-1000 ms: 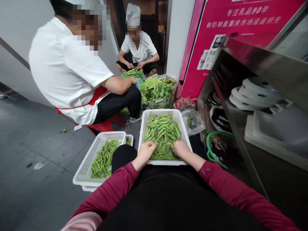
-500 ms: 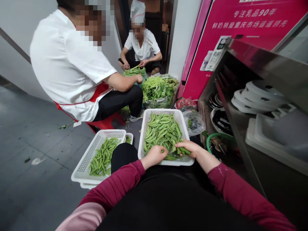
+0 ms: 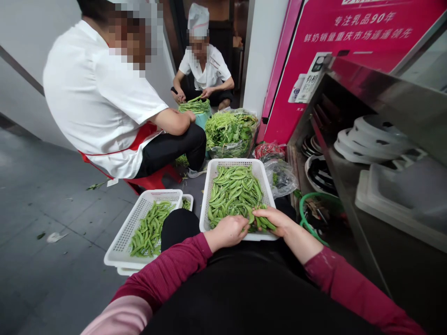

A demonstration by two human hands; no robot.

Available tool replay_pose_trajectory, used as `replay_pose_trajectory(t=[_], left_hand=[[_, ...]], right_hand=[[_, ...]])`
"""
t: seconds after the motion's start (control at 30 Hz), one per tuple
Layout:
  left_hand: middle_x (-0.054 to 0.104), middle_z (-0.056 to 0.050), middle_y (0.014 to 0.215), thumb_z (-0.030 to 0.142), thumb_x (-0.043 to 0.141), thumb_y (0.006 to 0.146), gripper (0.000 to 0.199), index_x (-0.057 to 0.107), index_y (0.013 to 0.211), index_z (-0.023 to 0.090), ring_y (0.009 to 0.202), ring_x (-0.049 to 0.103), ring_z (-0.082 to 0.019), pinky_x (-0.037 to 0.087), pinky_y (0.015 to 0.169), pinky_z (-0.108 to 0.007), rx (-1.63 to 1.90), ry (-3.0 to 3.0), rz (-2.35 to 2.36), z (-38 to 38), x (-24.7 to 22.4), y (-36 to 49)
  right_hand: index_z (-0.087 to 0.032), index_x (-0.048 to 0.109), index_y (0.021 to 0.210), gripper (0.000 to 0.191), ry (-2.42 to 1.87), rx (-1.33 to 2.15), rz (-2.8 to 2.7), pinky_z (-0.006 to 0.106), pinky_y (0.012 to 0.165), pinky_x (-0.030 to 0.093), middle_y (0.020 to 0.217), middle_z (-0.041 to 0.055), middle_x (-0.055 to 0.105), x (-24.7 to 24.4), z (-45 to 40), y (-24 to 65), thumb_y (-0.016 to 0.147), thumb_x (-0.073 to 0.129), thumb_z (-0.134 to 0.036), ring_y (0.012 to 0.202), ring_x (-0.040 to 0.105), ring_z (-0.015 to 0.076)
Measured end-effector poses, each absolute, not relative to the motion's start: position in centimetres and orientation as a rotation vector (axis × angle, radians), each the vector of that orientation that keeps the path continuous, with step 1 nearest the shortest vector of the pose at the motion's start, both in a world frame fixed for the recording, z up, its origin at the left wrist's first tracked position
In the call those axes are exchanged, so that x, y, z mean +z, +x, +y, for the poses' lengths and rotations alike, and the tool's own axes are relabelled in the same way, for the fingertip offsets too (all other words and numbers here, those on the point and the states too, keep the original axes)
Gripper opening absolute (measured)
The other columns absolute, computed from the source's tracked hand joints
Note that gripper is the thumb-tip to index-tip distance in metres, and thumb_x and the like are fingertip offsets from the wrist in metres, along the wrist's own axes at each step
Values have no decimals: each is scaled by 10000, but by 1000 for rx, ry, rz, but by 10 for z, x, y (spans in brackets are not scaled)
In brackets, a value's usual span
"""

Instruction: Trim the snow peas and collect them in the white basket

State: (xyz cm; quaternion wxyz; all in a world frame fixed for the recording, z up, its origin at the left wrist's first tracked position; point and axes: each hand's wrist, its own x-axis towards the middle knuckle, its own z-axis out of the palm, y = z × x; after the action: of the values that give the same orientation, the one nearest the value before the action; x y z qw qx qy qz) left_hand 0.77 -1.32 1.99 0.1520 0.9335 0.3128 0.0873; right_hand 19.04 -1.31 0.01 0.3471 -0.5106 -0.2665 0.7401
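Observation:
A white perforated basket (image 3: 206, 195) full of green pea pods (image 3: 235, 188) rests on my lap. My right hand (image 3: 274, 219) is closed around several pods above the basket's near right part. Close beside it, my left hand (image 3: 232, 230) is pinched at the end of a pod that sticks out of the right hand; its fingertips are partly hidden. To the left, a second white basket (image 3: 120, 244) holds more pods (image 3: 150, 230).
Two people in white shirts (image 3: 101, 93) (image 3: 206, 65) sit or squat ahead, one holding long green stalks. A bag of leafy greens (image 3: 230, 130) lies beyond my basket. At the right are a green-rimmed bin (image 3: 303, 218) and a metal shelf (image 3: 344, 190) with dishes.
My left hand has moved right, up to the pods in my right hand. The seated person's forearm has drawn back from the stalks.

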Motion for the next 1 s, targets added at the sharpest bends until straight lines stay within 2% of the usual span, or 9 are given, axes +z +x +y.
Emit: replay_pose_trajectory(t=[0.2, 0.33, 0.5, 0.6, 0.67, 0.77, 0.87, 1.0], left_hand=[[576, -27, 677, 181, 453, 712, 126, 573, 703, 142, 617, 530, -118, 405, 603, -208, 349, 2568, 888, -21, 18, 11], [579, 1, 612, 163, 397, 727, 217, 600, 653, 135, 585, 514, -91, 398, 585, -176, 524, 2151, 1001, -11, 19, 5], [622, -19, 674, 191, 395, 727, 246, 631, 719, 126, 633, 543, -122, 424, 637, -223, 733, 1813, 1551, 20, 16, -20], [638, -38, 808, 204, 388, 766, 259, 629, 841, 145, 755, 568, -138, 429, 733, -246, 730, 2015, 1505, 20, 18, -24], [616, -46, 912, 195, 380, 788, 295, 579, 1004, 174, 835, 561, -140, 425, 771, -249, 669, 2300, 1303, 10, 24, -19], [578, -61, 895, 224, 403, 797, 346, 481, 1132, 191, 804, 560, -153, 442, 709, -251, 362, 2669, 1020, -7, 38, -9], [548, -60, 823, 263, 420, 799, 263, 508, 1028, 169, 731, 557, -155, 441, 652, -245, 115, 2826, 862, -14, 49, -6], [548, -52, 795, 269, 407, 803, 179, 521, 891, 163, 673, 551, -140, 425, 599, -227, 37, 2886, 699, -14, 53, -9]], right_hand=[[-145, 544, 701, 119, -1255, 1965, -693, 201, 373, 390, 513, -12, 579, 5, -23, 184, 617, 617, -188, 435, 515, 104], [-143, 542, 718, 144, -1030, 2104, -751, 222, 401, 395, 498, -23, 551, 8, -34, 181, 624, 621, -218, 421, 492, 101], [-147, 538, 754, 191, -924, 2166, -676, 226, 422, 385, 619, -7, 581, 14, -47, 186, 612, 634, -231, 439, 485, 86], [-157, 538, 757, 180, -928, 2196, -634, 220, 428, 373, 623, -13, 572, 16, -49, 189, 620, 625, -233, 446, 480, 82], [-155, 543, 748, 166, -942, 2209, -628, 216, 431, 368, 615, -13, 567, 16, -48, 190, 627, 618, -239, 449, 475, 79], [-141, 555, 728, 158, -936, 2236, -673, 219, 434, 371, 587, -10, 555, 15, -48, 192, 633, 612, -254, 446, 471, 82], [-137, 569, 748, 160, -904, 2252, -714, 219, 428, 376, 608, -1, 569, 12, -51, 196, 637, 605, -247, 444, 472, 82], [-131, 578, 741, 167, -914, 2295, -730, 217, 417, 380, 595, 2, 574, 8, -58, 199, 629, 604, -253, 424, 465, 80]])
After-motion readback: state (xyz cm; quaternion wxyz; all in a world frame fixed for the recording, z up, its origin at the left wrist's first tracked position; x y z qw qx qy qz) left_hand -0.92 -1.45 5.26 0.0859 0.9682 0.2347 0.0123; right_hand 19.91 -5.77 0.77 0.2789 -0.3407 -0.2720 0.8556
